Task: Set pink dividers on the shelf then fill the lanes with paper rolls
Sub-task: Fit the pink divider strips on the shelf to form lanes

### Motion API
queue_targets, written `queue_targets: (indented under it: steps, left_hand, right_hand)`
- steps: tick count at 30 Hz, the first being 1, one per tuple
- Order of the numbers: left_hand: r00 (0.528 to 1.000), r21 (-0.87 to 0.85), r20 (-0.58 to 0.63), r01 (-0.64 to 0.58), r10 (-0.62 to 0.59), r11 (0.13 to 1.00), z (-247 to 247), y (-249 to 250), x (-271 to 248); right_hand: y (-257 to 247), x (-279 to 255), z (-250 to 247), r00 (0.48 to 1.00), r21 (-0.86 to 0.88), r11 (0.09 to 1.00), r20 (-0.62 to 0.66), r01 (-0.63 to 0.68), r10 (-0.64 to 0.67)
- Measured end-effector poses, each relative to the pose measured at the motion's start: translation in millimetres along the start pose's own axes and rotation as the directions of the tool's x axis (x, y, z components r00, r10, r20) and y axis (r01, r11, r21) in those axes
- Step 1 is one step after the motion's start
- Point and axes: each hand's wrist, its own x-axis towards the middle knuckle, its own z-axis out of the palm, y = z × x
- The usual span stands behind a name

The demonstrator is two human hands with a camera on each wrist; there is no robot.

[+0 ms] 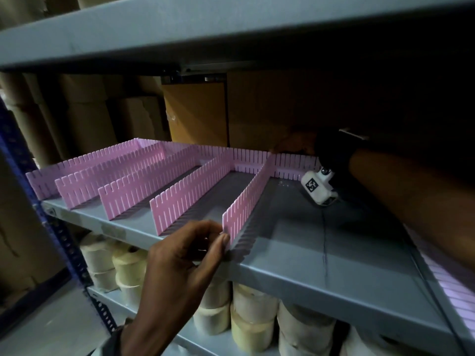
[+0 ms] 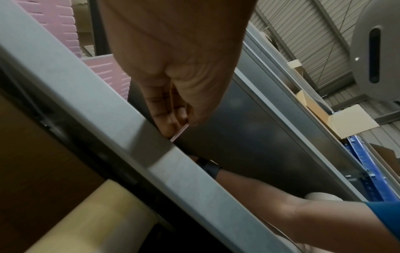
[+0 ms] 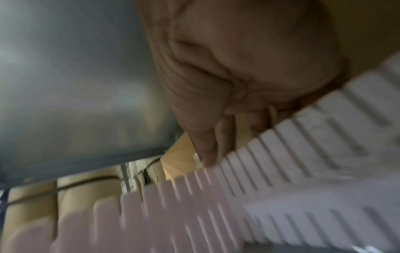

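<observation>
Several pink slotted dividers stand in rows on the grey shelf (image 1: 295, 255), joined to a pink back strip (image 1: 293, 167). My left hand (image 1: 223, 233) pinches the front end of the rightmost divider (image 1: 246, 199) at the shelf's front edge; the left wrist view shows its thin edge (image 2: 180, 131) between thumb and fingers (image 2: 164, 109). My right hand (image 1: 290, 147) reaches deep into the dark back. In the blurred right wrist view it (image 3: 216, 150) grips the top edge of the back strip (image 3: 303, 137). Cream paper rolls (image 1: 128, 265) fill the shelf below.
The upper shelf (image 1: 180, 34) hangs low over my arms. Cardboard boxes (image 1: 195, 111) and brown tubes (image 1: 84, 111) stand behind the dividers. A blue perforated post (image 1: 64, 242) frames the left side. Another pink slotted piece (image 1: 447, 286) shows at the far right edge.
</observation>
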Motion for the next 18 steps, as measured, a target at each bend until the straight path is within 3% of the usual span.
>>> queue_targets:
  steps: [3, 10, 18]
  left_hand:
    - [1.0, -0.018, 0.014, 0.007, -0.007, 1.0, 2, 0, -4]
    - [0.998, 0.12, -0.057, -0.013, 0.02, 0.993, -1, -5, -8]
    - [0.999, 0.252, 0.025, -0.042, 0.036, 0.967, -4, -17, -19]
  right_hand:
    - [-6, -5, 8, 0.997, -0.139, 0.989, -0.056, 0.043, -0.051]
    - [-12, -18, 12, 0.993, -0.212, 0.971, -0.022, 0.11, -0.117]
    - [-16, -7, 20, 0.984, -0.311, 0.946, -0.113, 0.094, -0.135]
